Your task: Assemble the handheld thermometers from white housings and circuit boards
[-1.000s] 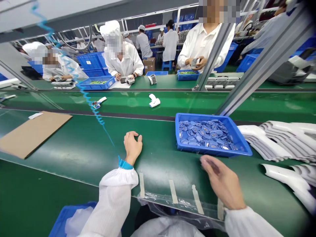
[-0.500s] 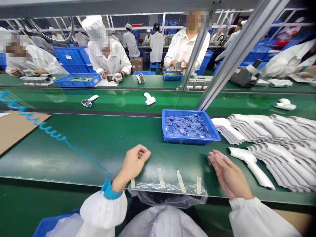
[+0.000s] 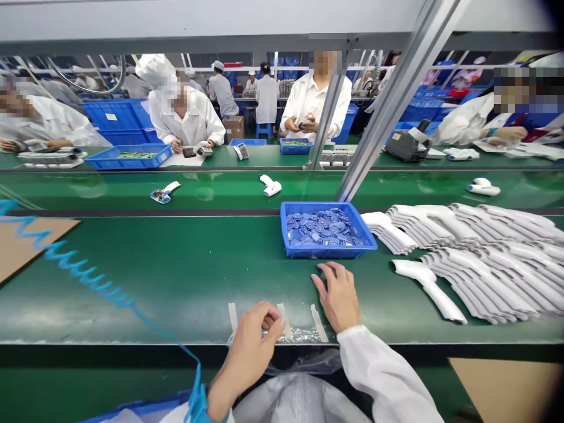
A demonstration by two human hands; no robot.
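My right hand (image 3: 337, 296) rests palm-down on the green conveyor belt (image 3: 176, 282), fingers loosely curved, just in front of a blue plastic tray (image 3: 328, 254) heaped with small blue parts. My left hand (image 3: 251, 352) is curled at the belt's near edge, touching or just above a taped clear plastic bag (image 3: 291, 336). A blue coiled cord (image 3: 74, 264) runs from the blue cuff at my left wrist (image 3: 198, 399). To the right lie stacked white plastic thermometer-shaped housings (image 3: 480, 264), with one loose housing (image 3: 429, 288) nearest my right hand.
A cardboard sheet (image 3: 26, 247) lies at the left. Two white handheld devices (image 3: 271, 185) sit on a farther belt behind a metal frame post (image 3: 396, 100). Co-workers in white coats (image 3: 187, 111) work beyond it, among blue crates. A white bag (image 3: 299, 399) hangs below my edge.
My right hand has moved left, from beside the loose housing to in front of the tray. My left hand has dropped toward the bag. The view has tilted up and levelled.
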